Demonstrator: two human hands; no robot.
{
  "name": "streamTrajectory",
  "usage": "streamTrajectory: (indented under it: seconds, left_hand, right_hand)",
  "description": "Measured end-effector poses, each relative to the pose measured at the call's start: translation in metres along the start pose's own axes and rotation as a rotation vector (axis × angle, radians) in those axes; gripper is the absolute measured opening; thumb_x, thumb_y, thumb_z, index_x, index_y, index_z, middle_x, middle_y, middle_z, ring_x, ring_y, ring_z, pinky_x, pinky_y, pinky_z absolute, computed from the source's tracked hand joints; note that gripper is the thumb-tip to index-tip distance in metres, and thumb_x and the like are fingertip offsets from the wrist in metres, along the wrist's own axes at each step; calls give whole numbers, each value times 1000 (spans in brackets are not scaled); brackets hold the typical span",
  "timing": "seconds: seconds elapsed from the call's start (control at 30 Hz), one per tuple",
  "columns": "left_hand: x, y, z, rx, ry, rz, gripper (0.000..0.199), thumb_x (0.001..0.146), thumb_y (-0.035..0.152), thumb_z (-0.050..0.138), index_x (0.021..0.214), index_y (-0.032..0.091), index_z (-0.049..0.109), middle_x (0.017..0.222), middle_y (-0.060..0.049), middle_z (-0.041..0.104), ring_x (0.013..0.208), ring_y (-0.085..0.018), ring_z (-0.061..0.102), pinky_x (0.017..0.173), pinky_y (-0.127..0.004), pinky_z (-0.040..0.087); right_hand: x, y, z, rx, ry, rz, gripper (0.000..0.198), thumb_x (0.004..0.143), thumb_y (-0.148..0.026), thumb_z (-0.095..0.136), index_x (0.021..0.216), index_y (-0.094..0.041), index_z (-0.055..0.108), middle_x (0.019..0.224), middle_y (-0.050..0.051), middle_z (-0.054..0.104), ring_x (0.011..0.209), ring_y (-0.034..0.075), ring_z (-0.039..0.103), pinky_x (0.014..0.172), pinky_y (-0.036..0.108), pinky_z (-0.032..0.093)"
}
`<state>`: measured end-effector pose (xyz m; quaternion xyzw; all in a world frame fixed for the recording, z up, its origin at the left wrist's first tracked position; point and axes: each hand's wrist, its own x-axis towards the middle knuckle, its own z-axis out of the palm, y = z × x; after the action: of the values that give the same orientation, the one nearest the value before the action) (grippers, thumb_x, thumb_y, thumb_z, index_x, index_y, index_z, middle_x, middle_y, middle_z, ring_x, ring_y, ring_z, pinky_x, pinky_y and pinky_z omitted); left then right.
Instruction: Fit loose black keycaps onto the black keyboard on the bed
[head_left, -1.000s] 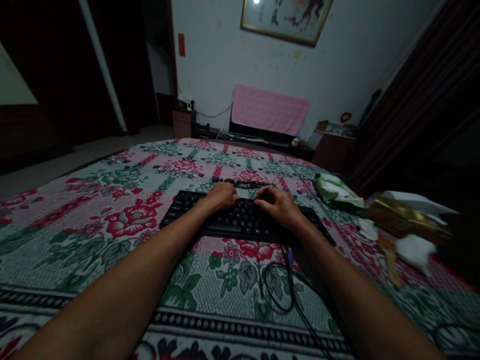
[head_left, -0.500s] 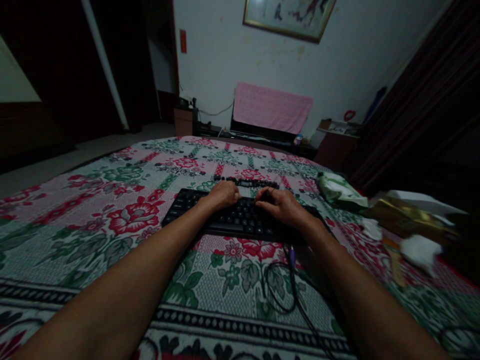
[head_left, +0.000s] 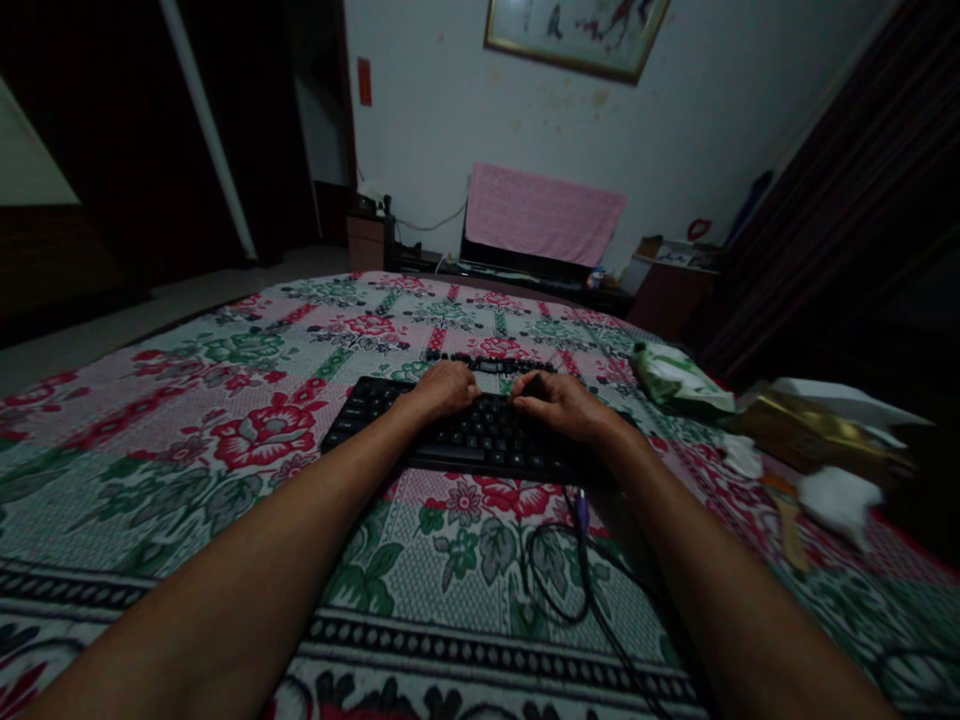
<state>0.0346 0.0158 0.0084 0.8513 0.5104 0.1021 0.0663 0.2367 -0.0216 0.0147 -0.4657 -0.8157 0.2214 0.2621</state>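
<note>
A black computer keyboard (head_left: pixel 461 440) lies on the flowered bedspread in front of me, its cable towards my body. My left hand (head_left: pixel 448 387) rests with curled fingers on the keyboard's far edge, left of its middle, and grips it there. Over the right part of the keys, my right hand (head_left: pixel 559 403) is closed in a pinch. A small black piece that looks like a keycap (head_left: pixel 534 386) shows between its thumb and fingers. Just beyond the keyboard, several loose black keycaps (head_left: pixel 491 366) lie in a row, partly hidden by both hands.
The black cable (head_left: pixel 559 610) with a purple plug (head_left: pixel 583 512) loops on the bedspread (head_left: pixel 270 440). At the right lie a green-and-white pack (head_left: pixel 682 380), a golden box (head_left: pixel 821 430), white crumpled tissue (head_left: pixel 840 503) and a flat brush (head_left: pixel 790 525). A pink towel (head_left: pixel 544 215) covers a screen beyond.
My right hand's fingers have shifted slightly, and the small black piece between them shows more plainly. My left hand and the keyboard stay almost in place.
</note>
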Motion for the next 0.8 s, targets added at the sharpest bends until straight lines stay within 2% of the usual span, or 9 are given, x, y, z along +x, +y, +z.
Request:
streamTrajectory:
  seconds: [0.27,0.37,0.47,0.57,0.7,0.8]
  left_hand:
    - [3,-4,3,-36,5,4,30,80,31,47,91,19,72,92,-9,71,91,-24,63,77,-28,45]
    - [4,-4,4,-50,38,14,29,79,28,48,96,21,71,95,-7,70,93,-22,62,80,-27,45]
    - [3,-2,4,-39,83,130,35,77,17,47,103,24,68,98,-4,68,95,-19,61,84,-26,44]
    - [2,0,4,-66,95,302,40,73,8,44,100,25,70,98,-1,67,93,-16,60,85,-23,43]
    - [1,0,3,-100,45,492,41,71,6,45,97,25,71,100,-1,64,93,-14,58,86,-23,42]
    - [-1,-1,1,-57,13,557,45,71,6,46,103,28,68,105,-1,62,95,-16,57,88,-26,41]
  right_hand:
    - [-7,-1,4,67,46,15,21,75,-32,56,89,-16,57,77,1,60,69,13,54,65,26,43]
    - [-9,-3,7,107,92,23,21,75,-31,56,89,-16,57,79,1,60,71,13,55,67,26,44]
    - [-11,-4,8,125,120,33,20,75,-31,56,89,-16,57,79,2,60,72,13,55,69,27,44]
    - [-11,-3,8,133,127,42,20,74,-31,57,88,-16,57,79,2,61,72,13,55,68,27,44]
    - [-11,-1,9,204,142,55,20,72,-31,58,85,-16,56,77,1,61,69,13,55,66,27,44]
    - [-11,-3,9,232,124,101,22,70,-32,59,86,-16,55,75,1,61,64,12,54,61,26,43]
